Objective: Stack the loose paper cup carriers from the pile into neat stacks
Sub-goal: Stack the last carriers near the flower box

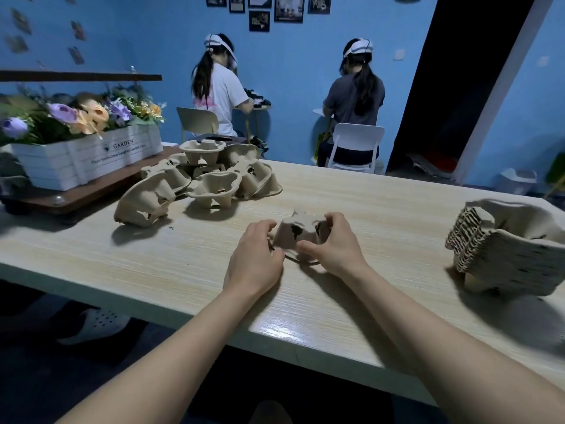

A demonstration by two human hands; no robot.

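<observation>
Presently: one carrier (pixel 301 237), moulded pulp, lying upside down on the table (pixel 367 209) at centre, cup wells pointing up. Left hand (pixel 255 258) is closed on its left side and near rim; right hand (pixel 334 244) is closed on the right side, fingers curled over the top. The two-handed hold looks meant to square the piece, or to seat it on whatever lies under it — a second rim seems to show at the base, though how many pieces are nested there cannot be told.

Loose pile (pixel 201 175) — far left of the table, well apart from the hands; roughly a dozen carriers, tumbled at mixed angles, some upright, some tipped on edge. Judged the source stock, not yet sorted.

Finished stack (pixel 507 252) — right edge of the table, many carriers nested tight, leaning slightly; partly cut off by the frame.

Flower box (pixel 88 157) — white, lettered GARDEN, on a wooden tray just behind the pile; it crowds the pile's far side but not the reach from the front.

Two seated persons, backs turned, well beyond the table. No obstruction between hands and either pile or stack.
</observation>
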